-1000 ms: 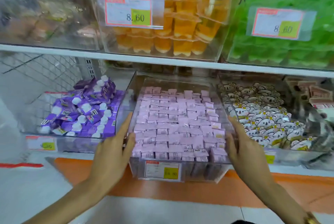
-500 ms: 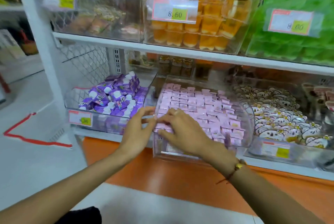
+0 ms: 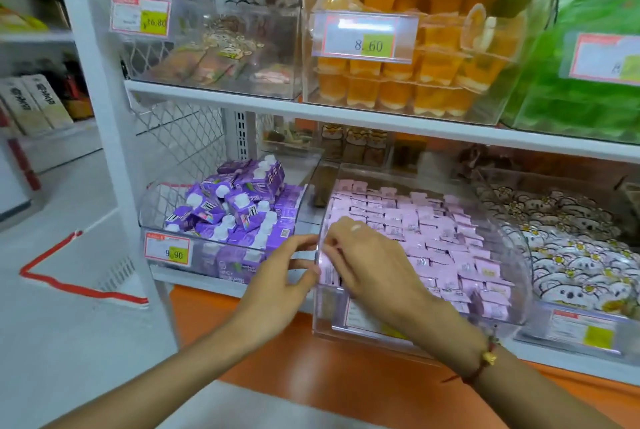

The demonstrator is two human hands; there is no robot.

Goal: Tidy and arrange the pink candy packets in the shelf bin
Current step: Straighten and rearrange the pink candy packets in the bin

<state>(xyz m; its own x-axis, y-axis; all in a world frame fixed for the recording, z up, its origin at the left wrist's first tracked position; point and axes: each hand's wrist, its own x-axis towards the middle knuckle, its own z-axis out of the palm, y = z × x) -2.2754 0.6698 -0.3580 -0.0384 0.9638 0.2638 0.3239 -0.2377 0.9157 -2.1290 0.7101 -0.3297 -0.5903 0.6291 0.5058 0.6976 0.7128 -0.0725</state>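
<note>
Clear curved-front plastic shelf bin (image 3: 512, 248) on lower white shelf, drawn forward over the orange ledge. Rows of small pink square candy packets (image 3: 433, 238) packed inside. Right hand (image 3: 367, 262) inside bin at front left corner, fingers (image 3: 329, 248) curled, pinching a packet there. Left hand (image 3: 280, 286) outside bin's left wall, fingers (image 3: 304, 241) loosely spread, touching wall. Left of bin: purple cartons (image 3: 239, 207).

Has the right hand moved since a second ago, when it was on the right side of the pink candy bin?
Yes. The right hand has crossed to the clear bin's front left corner, over the pink packets.
</note>
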